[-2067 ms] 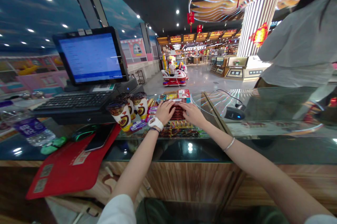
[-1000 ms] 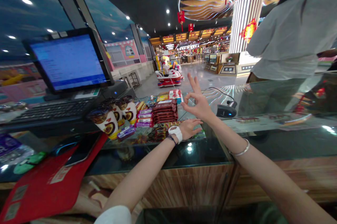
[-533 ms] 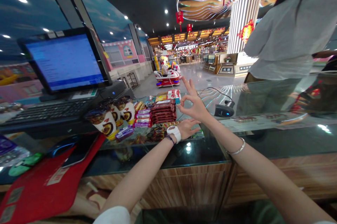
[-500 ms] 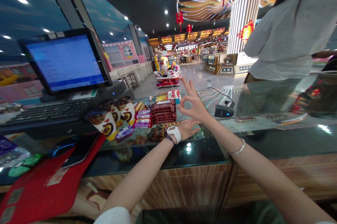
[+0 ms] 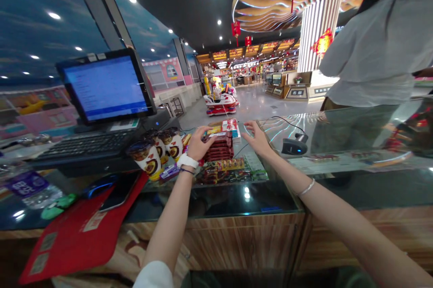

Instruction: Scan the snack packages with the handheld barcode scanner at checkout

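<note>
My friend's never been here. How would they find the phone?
Start at the big screen. Below it, a red mat hangs over the edge of the counter. The phone lies on the mat, flat and black, while the mouse beside it glows blue.

A shop, shown by its glass counter point(image 5: 324, 134) and packaged snacks point(image 5: 219, 147)

Glossy glass countertop point(image 5: 216, 200); wood-grain cabinet front point(image 5: 243, 243); shiny plastic-looking wrappers point(image 5: 219, 149); matt black plastic-looking keyboard point(image 5: 84, 144).
</note>
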Motion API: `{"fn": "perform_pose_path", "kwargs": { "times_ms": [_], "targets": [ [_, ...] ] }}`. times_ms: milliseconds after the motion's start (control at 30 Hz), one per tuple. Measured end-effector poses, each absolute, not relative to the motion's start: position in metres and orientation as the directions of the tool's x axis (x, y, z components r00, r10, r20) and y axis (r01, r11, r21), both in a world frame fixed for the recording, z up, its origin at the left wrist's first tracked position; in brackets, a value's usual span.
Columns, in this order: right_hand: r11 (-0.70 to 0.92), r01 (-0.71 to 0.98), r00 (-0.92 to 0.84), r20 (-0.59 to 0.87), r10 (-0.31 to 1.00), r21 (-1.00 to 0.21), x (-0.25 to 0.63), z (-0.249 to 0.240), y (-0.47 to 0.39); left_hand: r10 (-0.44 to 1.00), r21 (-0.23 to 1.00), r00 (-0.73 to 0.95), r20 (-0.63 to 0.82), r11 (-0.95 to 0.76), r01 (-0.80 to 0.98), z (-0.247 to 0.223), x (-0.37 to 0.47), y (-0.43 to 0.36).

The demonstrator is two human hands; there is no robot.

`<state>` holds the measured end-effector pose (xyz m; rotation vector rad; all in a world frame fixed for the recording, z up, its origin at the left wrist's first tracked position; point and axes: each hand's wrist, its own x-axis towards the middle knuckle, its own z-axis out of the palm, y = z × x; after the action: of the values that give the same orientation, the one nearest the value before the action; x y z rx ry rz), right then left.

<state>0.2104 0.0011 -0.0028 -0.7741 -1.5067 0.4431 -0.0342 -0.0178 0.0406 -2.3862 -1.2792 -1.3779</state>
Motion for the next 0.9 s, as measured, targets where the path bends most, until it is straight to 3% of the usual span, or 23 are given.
{"fn": "perform_pose_path", "kwargs": {
  "times_ms": [133, 267, 567, 900],
  "targets": [
    [0.742, 0.364, -0.175, 0.740, 0.649, -0.564, 0.184, -0.019, -0.010, 0.692, 0.275, 0.187, 0.697, -0.499, 0.821, 0.019, -0.079, -0.007],
    [0.732, 0.485, -0.273, 0.713, 0.646, -0.478, 0.167, -0.026, -0.020, 0.765, 0.225, 0.179, 0.618, -0.390, 0.893, -0.002, -0.088, -0.013],
    [0.516, 0.719, -0.179, 0.593, 0.785, -0.466, 0.146, -0.036, -0.013, 0.855, 0.194, 0.186, 0.484, -0.312, 0.930, -0.013, -0.070, -0.016],
    [0.518, 0.702, -0.197, 0.566, 0.801, -0.489, 0.147, -0.045, -0.010, 0.864, 0.308, 0.160, 0.478, -0.336, 0.890, -0.016, -0.060, -0.012]
  ]
}}
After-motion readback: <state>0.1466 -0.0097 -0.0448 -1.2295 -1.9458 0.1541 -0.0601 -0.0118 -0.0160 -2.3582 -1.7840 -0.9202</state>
